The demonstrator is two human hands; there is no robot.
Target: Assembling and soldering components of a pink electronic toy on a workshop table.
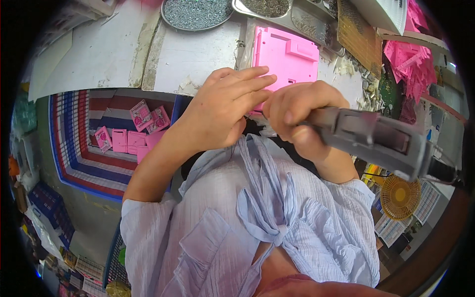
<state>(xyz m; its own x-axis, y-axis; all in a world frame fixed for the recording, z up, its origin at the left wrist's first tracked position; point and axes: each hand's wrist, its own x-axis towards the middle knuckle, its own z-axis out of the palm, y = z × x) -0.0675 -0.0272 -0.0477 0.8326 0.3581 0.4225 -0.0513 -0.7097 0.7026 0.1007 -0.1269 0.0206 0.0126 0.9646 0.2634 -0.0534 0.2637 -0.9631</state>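
A pink plastic housing [277, 54] lies on the white workbench, with a raised bar and small slots on its face. My left hand [225, 106] rests at the near left edge of the housing, its fingers stretched out and slightly apart; its thumb is mostly hidden. In my right hand [304, 111] is a grey and black electric screwdriver [371, 136], with fingers wrapped round its front end. The tool's body points away to the right, and its tip is hidden behind my hands near the housing's near edge.
A round metal tray [197, 14] of small screws and a compartmented steel tray [309, 22] stand at the back. Left and below the bench is a striped crate [84, 171] with several pink boxes [141, 116]. Pink parts [410, 67] are heaped far right, near a yellow fan [401, 198].
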